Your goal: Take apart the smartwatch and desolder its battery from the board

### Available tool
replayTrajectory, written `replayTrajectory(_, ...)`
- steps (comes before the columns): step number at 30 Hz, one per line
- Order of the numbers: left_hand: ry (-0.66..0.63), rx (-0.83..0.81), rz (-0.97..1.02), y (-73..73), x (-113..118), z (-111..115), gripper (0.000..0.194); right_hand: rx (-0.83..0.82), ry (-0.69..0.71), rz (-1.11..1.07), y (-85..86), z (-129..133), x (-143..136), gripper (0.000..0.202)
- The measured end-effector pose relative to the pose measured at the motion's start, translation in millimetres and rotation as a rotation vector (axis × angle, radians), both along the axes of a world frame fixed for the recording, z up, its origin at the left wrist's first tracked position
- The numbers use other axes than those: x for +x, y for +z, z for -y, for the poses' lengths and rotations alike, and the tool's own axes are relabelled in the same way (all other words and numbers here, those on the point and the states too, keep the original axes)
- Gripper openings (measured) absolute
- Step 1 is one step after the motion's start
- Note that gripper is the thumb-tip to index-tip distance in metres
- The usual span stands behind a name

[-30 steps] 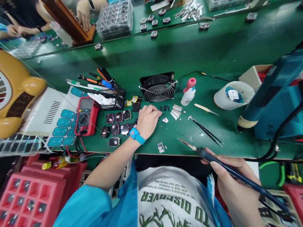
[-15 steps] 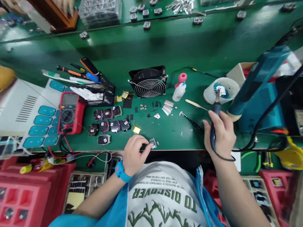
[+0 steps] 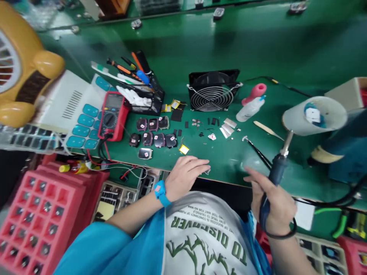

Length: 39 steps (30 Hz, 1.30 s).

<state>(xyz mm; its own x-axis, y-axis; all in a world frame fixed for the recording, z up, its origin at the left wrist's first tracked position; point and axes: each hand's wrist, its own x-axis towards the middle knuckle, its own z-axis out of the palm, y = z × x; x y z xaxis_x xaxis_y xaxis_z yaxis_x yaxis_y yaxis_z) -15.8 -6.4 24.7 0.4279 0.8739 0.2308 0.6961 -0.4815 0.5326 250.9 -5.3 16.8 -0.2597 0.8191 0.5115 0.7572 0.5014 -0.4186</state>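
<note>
My right hand [image 3: 275, 202] grips a soldering iron [image 3: 277, 170] by its dark blue handle. The iron's metal end points away from me, near the lower left side of a white cup [image 3: 295, 122] with blue and white material inside. At the table's front edge, my left hand [image 3: 187, 172] has its fingers bent over a small circuit board [image 3: 207, 172], mostly hidden beneath them. Beyond that hand lies a small yellow battery [image 3: 184, 149] with thin wires. Black-handled tweezers [image 3: 258, 151] rest to the left of the iron.
Several watch-like cases [image 3: 159, 140] sit left of centre, near a red multimeter [image 3: 111, 116] and a tool holder [image 3: 146, 103]. A fan [image 3: 212, 95] stands at the back, beside a clear bottle [image 3: 249, 109]. Pink foam trays [image 3: 31, 225] are at lower left.
The soldering iron has come back out of the white cup, towards me. My left hand stays at the circuit board, its fingers now covering more of it. The view has turned left.
</note>
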Motion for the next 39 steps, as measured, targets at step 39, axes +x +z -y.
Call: replayTrajectory(39, 0.369, -0.097, 0.545, 60.5, -12.8, 34.3, 0.029, -0.238, 0.254, -0.181, 16.2, 34.3, -49.8, 0.013)
